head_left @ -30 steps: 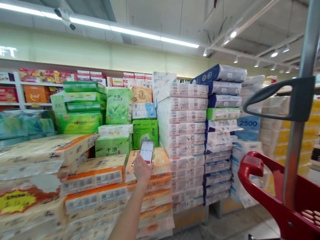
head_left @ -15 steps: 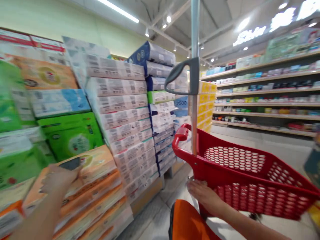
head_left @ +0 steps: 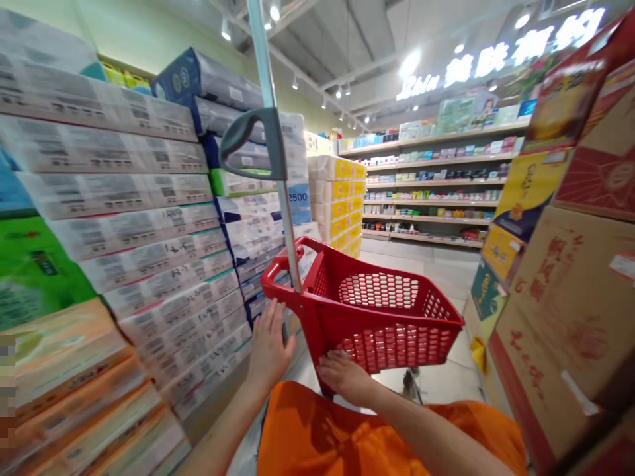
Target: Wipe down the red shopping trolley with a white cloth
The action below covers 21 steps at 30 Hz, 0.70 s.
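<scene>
A red rolling shopping basket (head_left: 397, 324) with perforated sides and a tall metal pole (head_left: 290, 231) stands ahead of me. The pole ends in a grey loop handle (head_left: 253, 142). My right hand (head_left: 344, 377) is at the lower rear corner of the basket, its fingers bent around the red frame; the fingertips are partly hidden. My left hand (head_left: 272, 340) is raised, fingers spread and holding nothing, just below the basket's red rear handle (head_left: 272, 277). Whether it touches the basket I cannot tell. Orange cloth (head_left: 317, 436) covers my lap below both forearms.
Stacked white tissue packs (head_left: 149, 218) rise at the left, with orange packs (head_left: 84, 377) and a green pack (head_left: 40, 271) nearer. Yellow-sided packs (head_left: 347, 198) stand farther back. Cardboard cartons (head_left: 575, 291) line the right. Stocked shelves (head_left: 431, 178) cross the far end.
My left hand has left the orange packs, where a dark flat object lay, and moved right toward the basket. The view has swung right. My right hand stays at the basket's frame.
</scene>
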Each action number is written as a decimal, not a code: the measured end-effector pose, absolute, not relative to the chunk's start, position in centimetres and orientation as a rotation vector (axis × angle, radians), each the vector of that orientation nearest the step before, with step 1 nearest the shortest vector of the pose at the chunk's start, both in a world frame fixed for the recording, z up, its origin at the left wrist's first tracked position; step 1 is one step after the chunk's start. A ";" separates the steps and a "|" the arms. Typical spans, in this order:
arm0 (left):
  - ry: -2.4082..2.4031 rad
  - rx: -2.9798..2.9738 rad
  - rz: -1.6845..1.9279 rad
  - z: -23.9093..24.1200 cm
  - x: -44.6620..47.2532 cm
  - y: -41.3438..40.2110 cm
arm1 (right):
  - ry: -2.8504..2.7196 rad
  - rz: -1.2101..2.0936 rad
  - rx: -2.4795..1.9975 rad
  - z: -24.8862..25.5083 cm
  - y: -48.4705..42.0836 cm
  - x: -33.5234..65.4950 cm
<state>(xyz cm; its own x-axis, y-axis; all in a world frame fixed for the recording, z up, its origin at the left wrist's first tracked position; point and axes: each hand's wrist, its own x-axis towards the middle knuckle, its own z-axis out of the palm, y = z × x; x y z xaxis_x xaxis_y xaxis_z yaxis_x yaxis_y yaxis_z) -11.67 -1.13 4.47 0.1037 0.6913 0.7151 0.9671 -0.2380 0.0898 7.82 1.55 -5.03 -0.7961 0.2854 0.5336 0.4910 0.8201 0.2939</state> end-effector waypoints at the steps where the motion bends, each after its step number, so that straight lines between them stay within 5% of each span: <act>1: -1.580 -2.044 -0.913 4.2 -10.3 -1.0 | -2.472 -0.594 -0.598 -4.6 1.4 8.7; 6: -1.555 -2.077 -0.883 3.7 -6.4 -0.4 | -2.085 -0.660 -0.873 0.6 3.1 11.5; 13: -1.424 -2.244 -0.682 2.1 -3.1 -0.9 | -2.336 -0.554 -0.742 -7.2 2.1 14.4; 21: -1.392 -2.496 -0.812 2.4 1.3 0.0 | -2.080 -0.494 -0.873 -2.9 2.3 19.0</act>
